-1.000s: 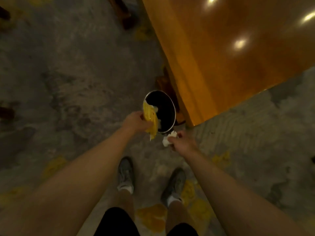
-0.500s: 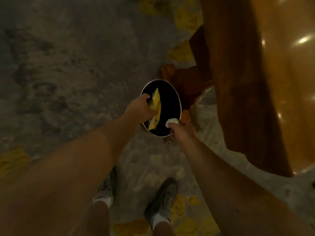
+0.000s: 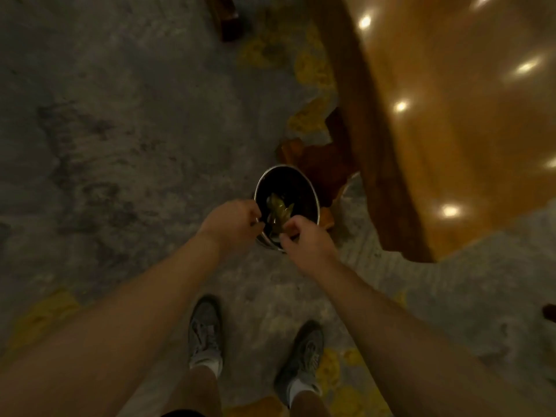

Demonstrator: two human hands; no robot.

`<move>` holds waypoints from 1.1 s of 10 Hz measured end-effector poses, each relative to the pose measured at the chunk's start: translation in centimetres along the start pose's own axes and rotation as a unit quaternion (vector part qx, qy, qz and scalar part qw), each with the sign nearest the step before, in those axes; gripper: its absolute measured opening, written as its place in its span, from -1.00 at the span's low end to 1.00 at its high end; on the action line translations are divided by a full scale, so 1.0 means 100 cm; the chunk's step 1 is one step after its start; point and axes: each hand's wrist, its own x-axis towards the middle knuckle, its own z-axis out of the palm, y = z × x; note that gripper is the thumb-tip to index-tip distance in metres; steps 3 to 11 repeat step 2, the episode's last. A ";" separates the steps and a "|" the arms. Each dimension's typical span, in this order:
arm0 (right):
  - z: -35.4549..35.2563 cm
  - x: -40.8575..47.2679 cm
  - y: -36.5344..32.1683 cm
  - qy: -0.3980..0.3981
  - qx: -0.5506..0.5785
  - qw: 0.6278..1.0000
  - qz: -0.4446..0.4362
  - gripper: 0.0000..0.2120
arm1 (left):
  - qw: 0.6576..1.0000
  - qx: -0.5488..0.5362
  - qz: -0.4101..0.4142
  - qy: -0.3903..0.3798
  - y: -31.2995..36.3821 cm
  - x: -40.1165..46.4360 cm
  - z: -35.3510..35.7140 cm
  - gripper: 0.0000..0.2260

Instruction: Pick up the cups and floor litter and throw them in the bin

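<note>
- A person stands on a grey floor [image 3: 126, 152] and looks down at both arms; the floor has dark marks and yellow patches [image 3: 304, 118] on it
- A round bin [image 3: 314, 194] sits on the floor just past the hands; it has a shiny rim and is black inside
- A crumpled yellow wrapper [image 3: 278, 210] is inside the bin, close to the near side; it looks dim and dark down there
- The left hand [image 3: 231, 225] is over the near left edge of the bin; its fingers are curled in and the tips are close together; I cannot tell if it pinches anything
- The right hand [image 3: 305, 239] is over the near right edge of the bin; its fingers are bent in loosely with small gaps between them; I cannot tell if something is in it, because the palm is hidden
- The two hands are near each other but do not touch; the wrapper shows in the gap between them
- A big brown wooden table [image 3: 466, 130] fills the top right; bright lights shine on its smooth top; its dark wooden leg [image 3: 322, 158] stands right beside the bin
- Two grey shoes [image 3: 206, 329] with white socks stand on the floor below the hands; the feet are apart
- No cups show anywhere here
</note>
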 end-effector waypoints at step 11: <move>-0.075 -0.082 -0.078 0.119 -0.055 0.985 -0.116 -0.86 | 0.995 0.001 0.088 0.054 0.060 -0.049 -0.107 -0.83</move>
